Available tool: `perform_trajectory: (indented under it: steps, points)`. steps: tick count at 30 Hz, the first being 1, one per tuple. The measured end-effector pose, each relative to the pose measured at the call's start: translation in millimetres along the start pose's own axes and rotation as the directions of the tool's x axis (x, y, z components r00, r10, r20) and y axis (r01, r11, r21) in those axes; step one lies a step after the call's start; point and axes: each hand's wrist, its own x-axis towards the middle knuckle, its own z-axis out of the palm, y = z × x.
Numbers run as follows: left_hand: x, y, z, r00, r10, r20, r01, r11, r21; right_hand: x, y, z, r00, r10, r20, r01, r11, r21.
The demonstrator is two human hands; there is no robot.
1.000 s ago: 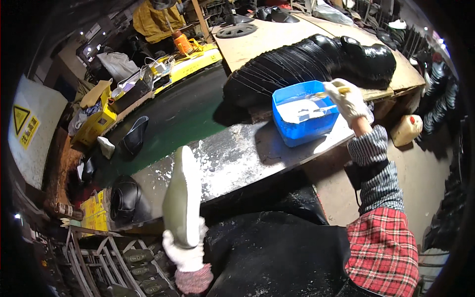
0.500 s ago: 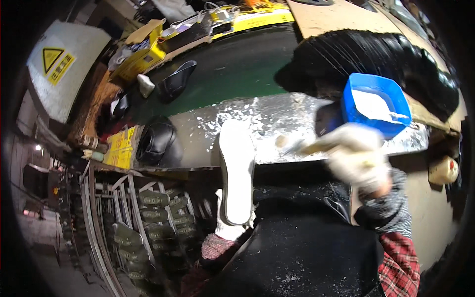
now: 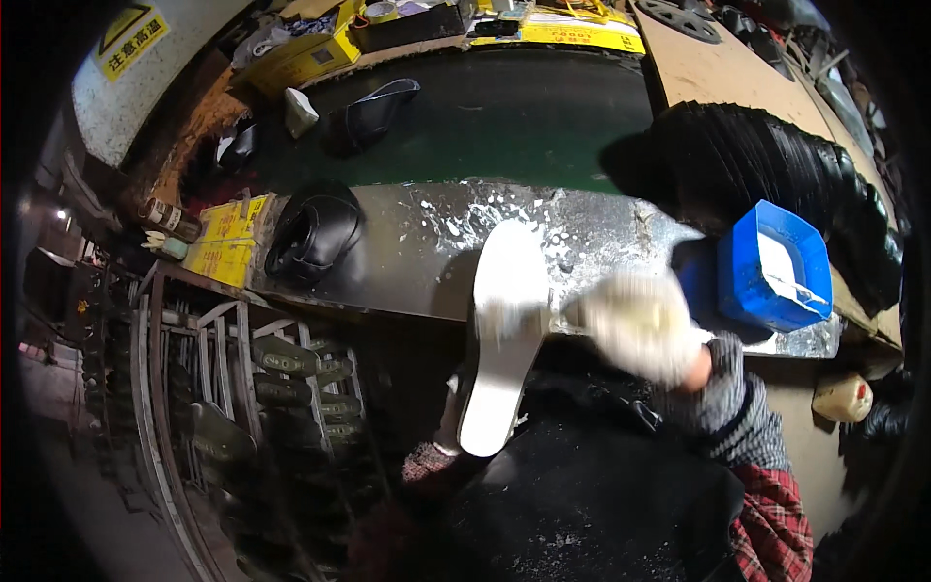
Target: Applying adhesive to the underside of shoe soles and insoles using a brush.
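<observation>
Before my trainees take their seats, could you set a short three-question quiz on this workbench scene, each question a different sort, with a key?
1. True or false: the blue plastic tub stands to the right of the white shoe sole.

2. Choose one: the grey benchtop is spattered with specks that are (a) red, (b) white, (c) green.

3. Name it: what tool does the gloved right hand hold at the sole?

Key: 1. True. 2. (b) white. 3. A brush, blurred along with the hand.
</observation>
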Motion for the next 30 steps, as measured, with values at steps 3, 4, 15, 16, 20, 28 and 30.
perform_trajectory:
  steps: [3,4,15,16,20,28,30]
  points:
    - [8.6,1.0,12.4,0.999,-0.041,-0.024,0.037,0.989,-0.146,54.8,9.3,-10.5,0.955,0.23,-0.188,-0.236,0.972,-0.012]
    - [11.0,3.2,12.3,0.999,-0.025,-0.022,0.022,0.989,-0.143,62.8,9.1,-9.6,0.964,0.212,-0.161,-0.23,0.967,-0.107]
    - [42.2,-8.4,52.0,0.998,0.042,-0.049,-0.045,0.998,-0.053,-18.6,-46.4,21.2,0.93,0.367,0.027,-0.366,0.913,0.179]
    - [40.5,-10.0,61.1,0.962,0.051,-0.268,-0.097,0.982,-0.161,-38.2,-25.7,28.9,0.919,0.333,0.211,-0.371,0.911,0.179]
    - [33.9,-25.4,81.3,0.968,0.174,-0.178,-0.15,0.979,0.141,-59.5,-39.5,11.0,0.88,0.119,0.46,-0.257,0.934,0.249]
    - [23.6,-14.8,59.8,0.922,0.206,-0.327,-0.25,0.963,-0.097,-48.9,-20.0,18.5,0.907,0.026,0.42,-0.109,0.979,0.175]
    - [5.3,-2.8,39.4,0.997,0.048,-0.057,-0.057,0.983,-0.175,-40.7,9.1,2.6,0.882,0.357,0.306,-0.447,0.839,0.309]
